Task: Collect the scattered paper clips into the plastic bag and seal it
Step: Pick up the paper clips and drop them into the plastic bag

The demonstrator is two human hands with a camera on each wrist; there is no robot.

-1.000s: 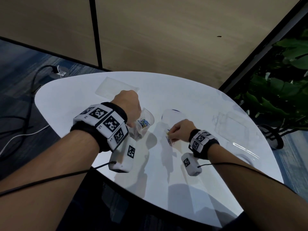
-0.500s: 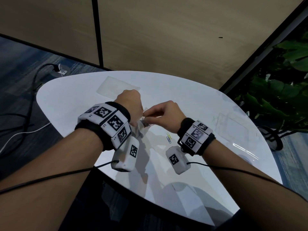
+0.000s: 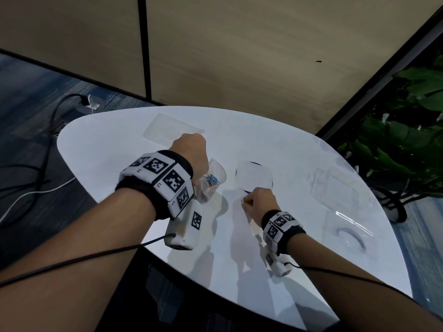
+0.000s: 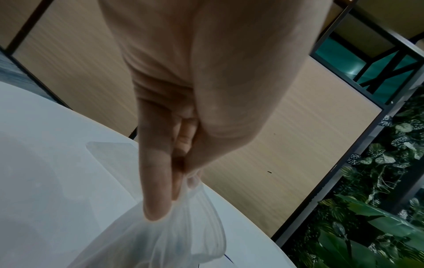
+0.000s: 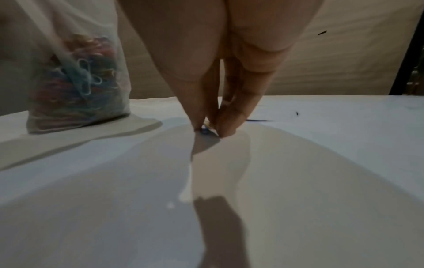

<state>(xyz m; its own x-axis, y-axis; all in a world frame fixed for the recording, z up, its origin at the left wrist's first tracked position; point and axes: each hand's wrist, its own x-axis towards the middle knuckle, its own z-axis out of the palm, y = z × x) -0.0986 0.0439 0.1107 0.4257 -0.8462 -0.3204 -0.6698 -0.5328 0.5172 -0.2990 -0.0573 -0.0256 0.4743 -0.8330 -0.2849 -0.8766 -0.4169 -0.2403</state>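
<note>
The fingers (image 5: 231, 116) of the right hand (image 3: 257, 200) point down at the white, glossy rounded desk (image 3: 119, 149), and their tips close in a pinch on small loose paper clips (image 5: 207, 127) lying on the desk surface; a blue and a yellowish one show between the tips, though they are blurred. In the head view a thin wire loop (image 3: 242, 202) pokes out just left of that hand.

The fingers (image 4: 158, 181) of the left hand (image 3: 191, 152) are curled and pinch the upper edge of a clear, soft plastic bag (image 3: 212, 180), holding its mouth gaping. The bag stands on the desk just left of the right hand, apart from it, and its bottom holds a heap of multicoloured paper clips (image 5: 78, 87).

Just beyond the right hand lies a flat, clear plastic sheet with a dark curved edge (image 3: 254, 177). Another clear flat bag (image 3: 167, 130) lies at the far left of the desk, beyond the left hand, and a third clear piece (image 3: 333, 188) rests to the right. Both wrists wear black bands with white marker blocks (image 3: 165, 178). Green leafy plants (image 3: 407, 130) stand right of the desk, and cables (image 3: 48, 130) trail over the blue floor at left.
</note>
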